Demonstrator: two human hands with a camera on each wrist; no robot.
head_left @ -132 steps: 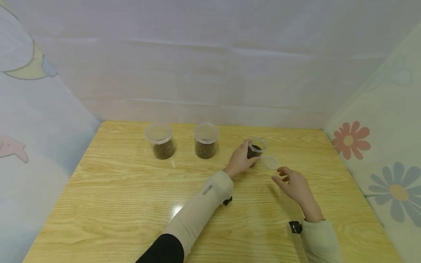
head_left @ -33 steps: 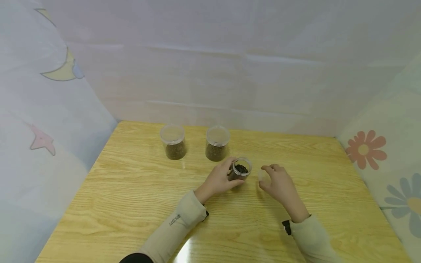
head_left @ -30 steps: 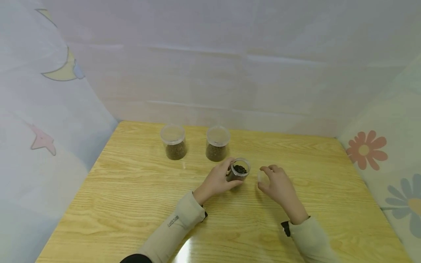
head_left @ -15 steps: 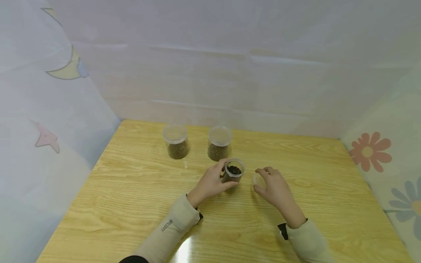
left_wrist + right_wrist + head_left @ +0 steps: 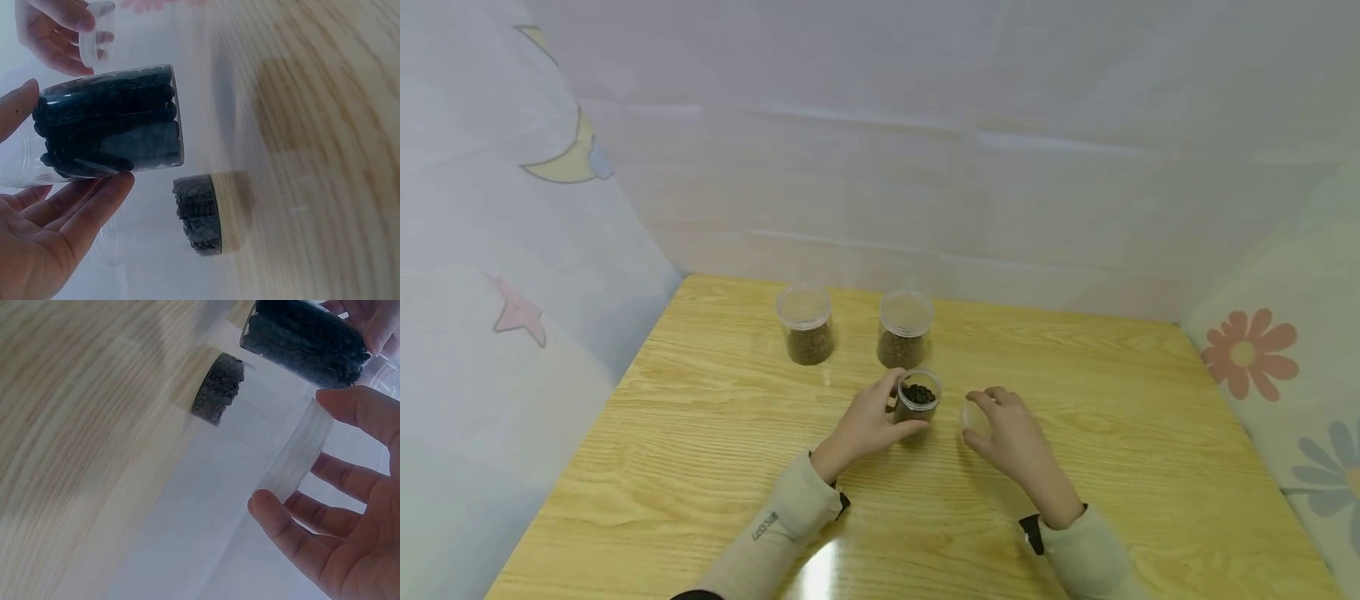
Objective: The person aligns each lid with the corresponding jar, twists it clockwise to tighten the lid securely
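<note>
My left hand (image 5: 865,425) grips a clear, uncovered jar (image 5: 917,410), thumb on the near side and fingers behind it. Dark, bean-like pieces (image 5: 112,125) fill much of that jar, which the left wrist view shows raised off the table. Just to its right, my right hand (image 5: 1015,437) pinches a translucent round lid (image 5: 299,450) by its edge, between thumb and fingertips. The lid is held on edge, apart from the jar's mouth.
Two lidded clear jars, a left one (image 5: 808,337) and a right one (image 5: 904,342), stand toward the back of the wooden table (image 5: 1112,400), each partly filled with brown-dark pieces. Printed cloth walls (image 5: 925,192) enclose the table's back and sides.
Since the oldest frame, the right hand has taken hold of the lid. The left hand has brought the jar leftward and nearer. Over the last second both hands drift left together.
</note>
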